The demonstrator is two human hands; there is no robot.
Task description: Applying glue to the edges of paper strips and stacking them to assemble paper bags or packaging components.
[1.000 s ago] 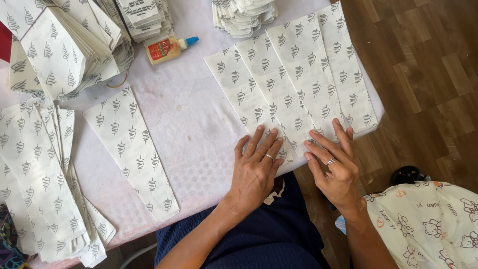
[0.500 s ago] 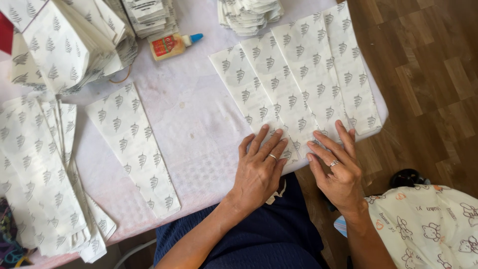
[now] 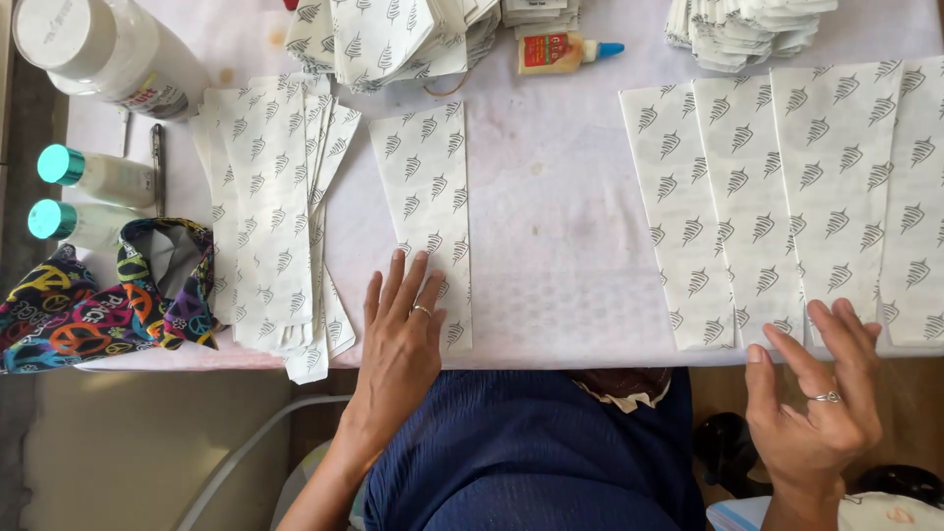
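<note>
My left hand (image 3: 401,339) lies flat, fingers spread, on the near end of a single white printed paper sheet (image 3: 430,197) in the middle of the table. My right hand (image 3: 818,398) hovers open at the table's front edge, fingertips just below a row of overlapping printed paper sheets (image 3: 777,197) laid side by side on the right. Neither hand holds anything. A ring shows on each hand.
A stack of the same printed sheets (image 3: 275,226) lies left of the single sheet. A glue bottle (image 3: 565,52) lies at the back. Folded paper piles (image 3: 393,34) sit behind. A large white jar (image 3: 103,49), two teal-capped bottles (image 3: 84,172) and a colourful pouch (image 3: 108,305) occupy the left edge.
My left hand has moved from the right-hand row of sheets over to the single sheet in the middle. My right hand lifted off the row. The view shifted left.
</note>
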